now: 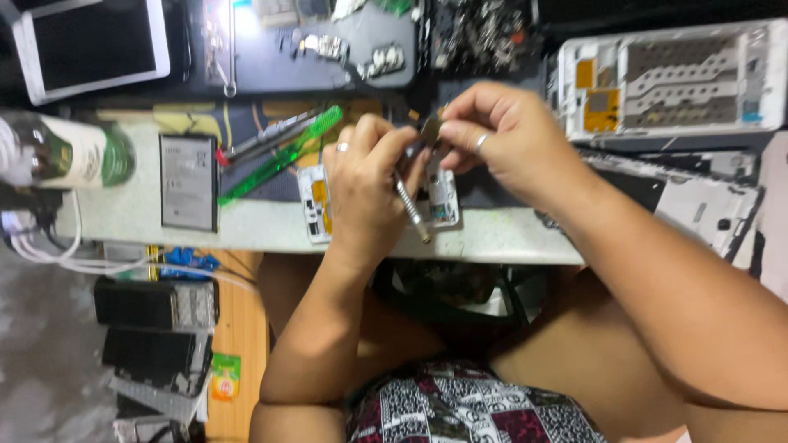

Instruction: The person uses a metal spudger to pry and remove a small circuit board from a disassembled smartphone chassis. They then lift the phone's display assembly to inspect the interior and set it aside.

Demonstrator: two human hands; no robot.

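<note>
My left hand (365,184) holds a thin metal tool with a ridged shaft (409,207), its tip angled up toward my right hand. My right hand (501,135) pinches a small dark flat part (429,128) between thumb and fingers. Both hands hover over an opened white phone frame (316,205) lying on the front edge of the workbench (509,238); the hands hide most of the frame. Each hand wears a ring.
A flat phone battery (189,182) and a green-handled tool (279,156) lie to the left. A green bottle (66,152) lies at far left. A white tablet (94,45) sits at back left, a disassembled white tablet frame (669,78) at back right. White cables (49,250) hang off the left edge.
</note>
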